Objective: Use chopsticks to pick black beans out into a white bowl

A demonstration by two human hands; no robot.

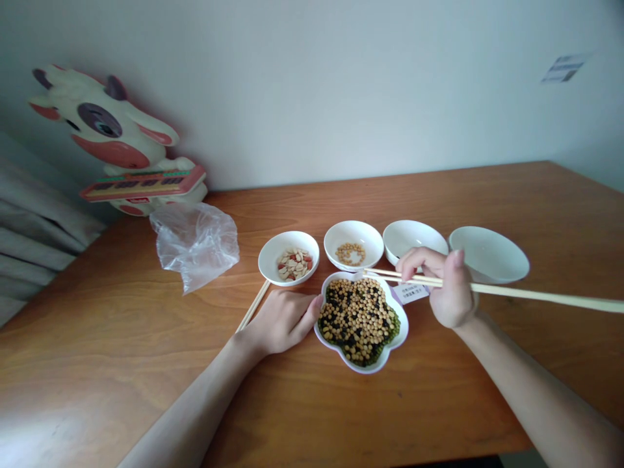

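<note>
A white flower-shaped bowl (400, 335) holds yellow soybeans, black beans and green mung beans. My left hand (285, 318) lies on the table at its left side, fingers curled and thumb against the rim. In my right hand (446, 286) is a pair of chopsticks (517, 294), pointing left. Their tips are over the back rim of the flower-shaped bowl, near a round white bowl (331, 242) with some soybeans in it. Whether a bean sits between the tips, I cannot tell. A white bowl (266, 260) of peanuts and pale flat seeds stands behind my left hand.
Two more white bowls, one (407, 237) partly behind my right hand and one (492, 253) farther right, complete the row. Other chopsticks (253, 304) lie by my left wrist. A clear plastic bag (197, 244) and a cow-shaped toy keyboard (117, 143) are at the left.
</note>
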